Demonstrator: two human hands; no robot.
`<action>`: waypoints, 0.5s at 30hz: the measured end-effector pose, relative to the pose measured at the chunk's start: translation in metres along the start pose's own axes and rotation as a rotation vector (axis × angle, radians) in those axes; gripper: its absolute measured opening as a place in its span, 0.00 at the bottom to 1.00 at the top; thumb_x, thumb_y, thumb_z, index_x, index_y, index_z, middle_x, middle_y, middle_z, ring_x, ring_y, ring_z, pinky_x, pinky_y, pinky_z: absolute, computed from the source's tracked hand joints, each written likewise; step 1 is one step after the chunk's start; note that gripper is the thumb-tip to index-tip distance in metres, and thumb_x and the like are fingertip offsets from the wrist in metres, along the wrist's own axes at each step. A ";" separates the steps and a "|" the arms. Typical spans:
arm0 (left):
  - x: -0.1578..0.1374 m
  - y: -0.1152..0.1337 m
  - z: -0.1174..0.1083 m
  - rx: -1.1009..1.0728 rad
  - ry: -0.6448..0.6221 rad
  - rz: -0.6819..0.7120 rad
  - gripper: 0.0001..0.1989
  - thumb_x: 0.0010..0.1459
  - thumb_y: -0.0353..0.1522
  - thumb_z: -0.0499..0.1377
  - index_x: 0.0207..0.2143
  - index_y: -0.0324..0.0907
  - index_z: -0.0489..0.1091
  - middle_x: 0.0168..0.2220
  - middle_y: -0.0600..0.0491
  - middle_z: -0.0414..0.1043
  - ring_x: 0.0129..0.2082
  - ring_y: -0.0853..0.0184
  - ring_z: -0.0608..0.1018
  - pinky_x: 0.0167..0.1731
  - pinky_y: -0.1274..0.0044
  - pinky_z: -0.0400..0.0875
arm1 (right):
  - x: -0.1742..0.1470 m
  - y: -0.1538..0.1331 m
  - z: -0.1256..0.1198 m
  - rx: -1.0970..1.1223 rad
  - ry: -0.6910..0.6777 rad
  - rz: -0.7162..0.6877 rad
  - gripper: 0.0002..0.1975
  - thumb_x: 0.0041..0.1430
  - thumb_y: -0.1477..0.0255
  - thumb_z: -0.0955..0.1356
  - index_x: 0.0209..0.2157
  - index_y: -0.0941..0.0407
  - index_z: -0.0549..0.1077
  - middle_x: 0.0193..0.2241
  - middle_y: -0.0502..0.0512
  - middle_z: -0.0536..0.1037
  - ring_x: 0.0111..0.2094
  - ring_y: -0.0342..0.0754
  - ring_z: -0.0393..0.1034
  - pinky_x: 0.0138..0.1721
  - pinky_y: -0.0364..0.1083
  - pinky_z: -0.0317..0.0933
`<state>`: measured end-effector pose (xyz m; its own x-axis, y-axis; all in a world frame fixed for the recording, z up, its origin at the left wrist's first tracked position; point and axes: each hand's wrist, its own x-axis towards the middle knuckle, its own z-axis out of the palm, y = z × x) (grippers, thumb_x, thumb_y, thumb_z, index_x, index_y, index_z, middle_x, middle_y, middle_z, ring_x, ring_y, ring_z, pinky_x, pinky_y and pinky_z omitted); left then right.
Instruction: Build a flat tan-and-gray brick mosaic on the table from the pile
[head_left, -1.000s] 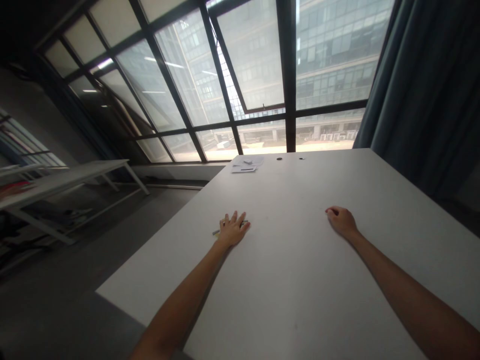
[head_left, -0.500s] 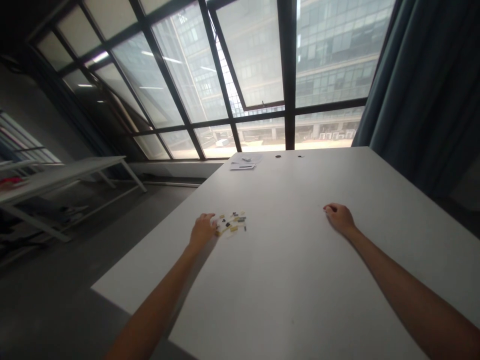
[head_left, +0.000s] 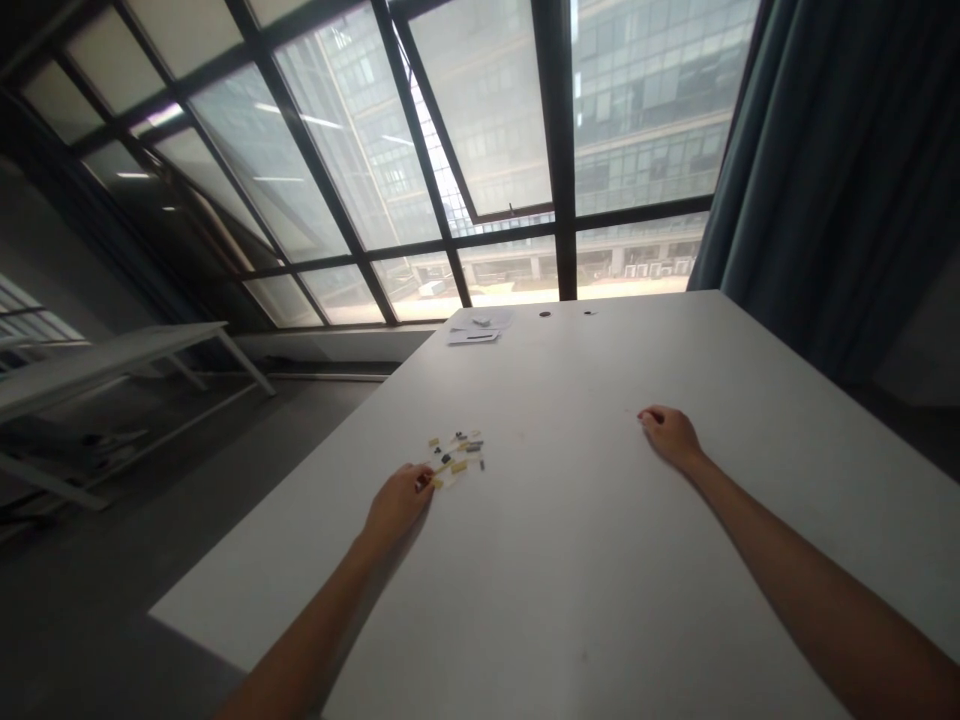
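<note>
A loose cluster of small yellow, black, grey and whitish pieces lies on the white table (head_left: 555, 560); they are too small to name. At the cluster's near left edge is my left hand (head_left: 397, 503), its thumb and fingers pinched together beside a yellow piece (head_left: 438, 484). Whatever is between those fingertips cannot be made out. Another yellow piece (head_left: 458, 467) and a black piece (head_left: 446, 459) lie just beyond it. Well to the right, my right hand (head_left: 671, 437) rests on the tabletop with its fingers curled closed. Its fingertips hide anything they hold.
Papers (head_left: 475, 336) with a dark pen-like item lie at the table's far left corner. Two small dark round items, one of them a disc (head_left: 544, 314), sit near the far edge. Beyond are windows, a blue curtain (head_left: 810, 200) and another white table (head_left: 112, 362).
My left hand has drawn slightly back toward me, and its spread fingers have closed into a pinch. The right hand keeps its curled pose. The view has shifted a little.
</note>
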<state>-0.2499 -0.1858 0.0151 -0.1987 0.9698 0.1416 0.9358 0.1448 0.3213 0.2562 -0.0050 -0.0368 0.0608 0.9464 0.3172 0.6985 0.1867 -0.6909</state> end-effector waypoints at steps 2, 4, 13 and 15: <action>0.000 0.003 0.002 -0.069 -0.004 -0.004 0.14 0.53 0.37 0.56 0.40 0.46 0.77 0.36 0.51 0.79 0.35 0.61 0.78 0.40 0.72 0.73 | 0.000 0.000 0.000 -0.008 -0.001 0.003 0.17 0.56 0.66 0.62 0.33 0.57 0.81 0.33 0.58 0.83 0.34 0.52 0.74 0.37 0.46 0.62; 0.002 0.005 0.004 -0.163 0.012 -0.017 0.16 0.53 0.38 0.57 0.42 0.46 0.77 0.38 0.51 0.80 0.36 0.61 0.79 0.42 0.72 0.74 | -0.001 -0.001 -0.001 -0.015 0.000 0.004 0.17 0.57 0.66 0.62 0.33 0.56 0.81 0.33 0.58 0.83 0.35 0.52 0.74 0.37 0.46 0.62; 0.018 -0.014 0.001 -0.237 0.191 -0.037 0.17 0.56 0.35 0.55 0.44 0.42 0.76 0.47 0.47 0.79 0.43 0.61 0.80 0.46 0.72 0.75 | 0.000 0.002 0.000 -0.019 -0.004 -0.020 0.17 0.57 0.65 0.62 0.33 0.56 0.81 0.31 0.57 0.82 0.34 0.51 0.74 0.36 0.45 0.61; 0.021 -0.019 0.002 -0.147 0.202 -0.052 0.17 0.55 0.34 0.55 0.46 0.41 0.76 0.48 0.45 0.78 0.43 0.60 0.80 0.48 0.70 0.75 | 0.001 0.003 0.001 -0.022 -0.010 -0.017 0.17 0.57 0.65 0.62 0.33 0.56 0.81 0.31 0.57 0.82 0.34 0.51 0.74 0.35 0.45 0.61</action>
<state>-0.2713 -0.1674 0.0101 -0.3138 0.9006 0.3007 0.8732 0.1494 0.4640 0.2576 -0.0036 -0.0395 0.0417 0.9458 0.3221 0.7151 0.1969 -0.6707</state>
